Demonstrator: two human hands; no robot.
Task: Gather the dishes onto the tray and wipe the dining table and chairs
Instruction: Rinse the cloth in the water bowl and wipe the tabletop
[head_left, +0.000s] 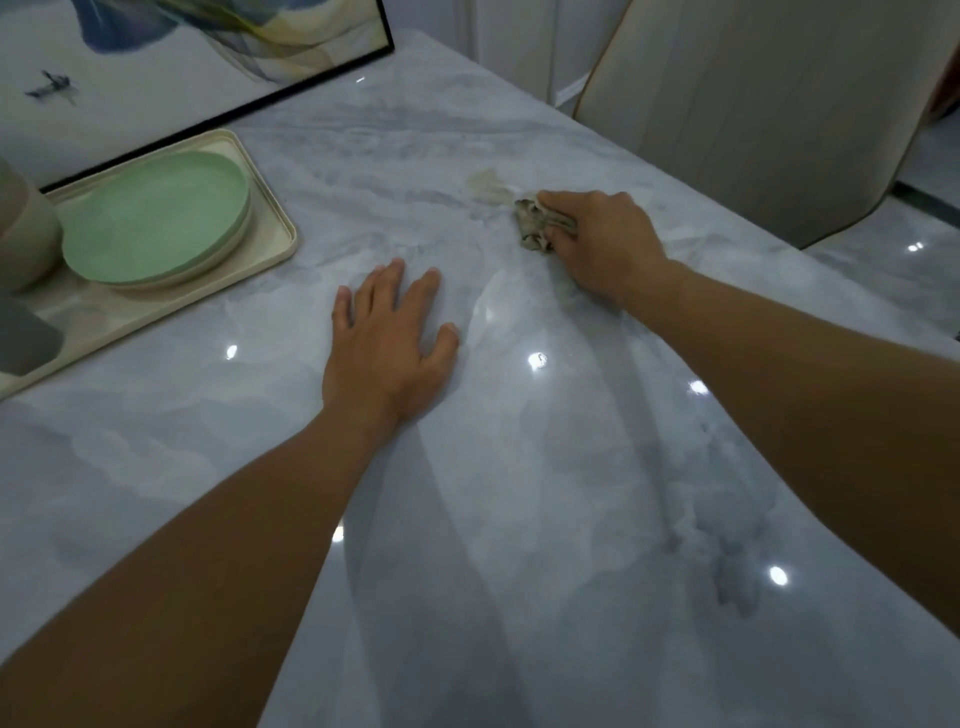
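Counter (519, 467): glossy, pale grey marble pattern, ceiling lights reflected in spots. Its right edge runs diagonally from the far top to the frame's right side. The near and middle surface lies open between and around both forearms.

Tray (156, 306): cream, rectangular with rounded corners, at the far left of the counter. Its long far side lies close along a framed picture (208, 52) that leans at the counter's far edge.

Green plate (156, 213): round, on the tray, stacked on a beige plate (228, 257) of which only the rim shows.

Beige cup (26, 234): on the tray's left end, cut off by the frame. A grey object (23, 338) sits nearer on the tray, too cropped to identify.

Left hand (387, 332): palm down, fingers spread flat on the counter, well apart from the tray's near corner.

Right hand (605, 239): fingers curled round a crumpled grey-beige cloth (537, 226), pressing it onto the counter near the right edge.

Smear (488, 187): pale brownish mark on the counter, just beyond the cloth.

Chair (753, 104): cream upholstered back, standing just past the counter's right edge, with glossy floor (883, 249) beside it.
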